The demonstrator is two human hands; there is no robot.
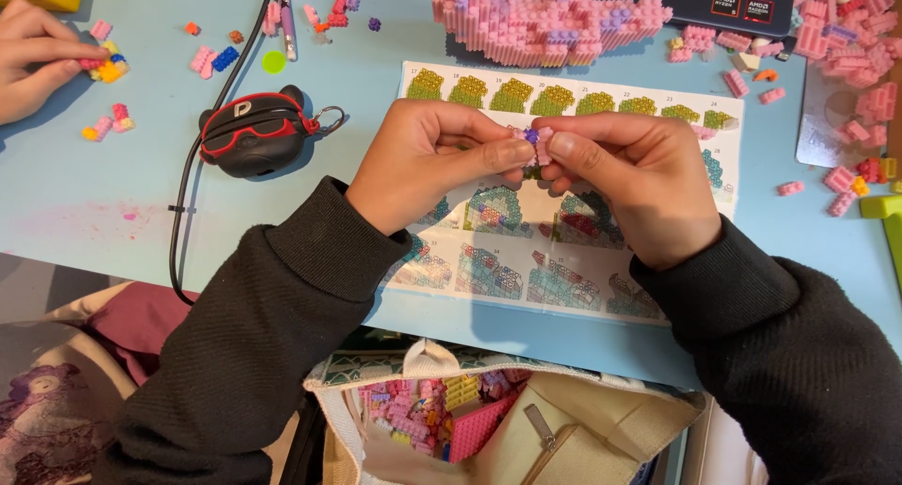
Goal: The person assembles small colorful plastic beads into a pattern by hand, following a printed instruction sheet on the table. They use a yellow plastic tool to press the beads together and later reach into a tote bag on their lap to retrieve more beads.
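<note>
Brick cluster: a small clump of pink bricks with one purple stud, held above the instruction sheet, pinched between both hands.
Left hand: the left hand is closed on the clump, thumb and fingertips pressing it from its side.
Right hand: the right hand grips the same clump from the other side, fingers curled in, fingertips touching the left hand's.
Sheet: the building-instruction sheet lies flat on the light blue table, directly under the hands.
Model: a large pink brick build stands beyond the sheet, against a laptop.
Case: a black-and-red earbud case sits left of the hands.
Bag: an open tote bag of loose bricks is below the table edge.
Other person: another hand at far left touches small bricks.
</note>
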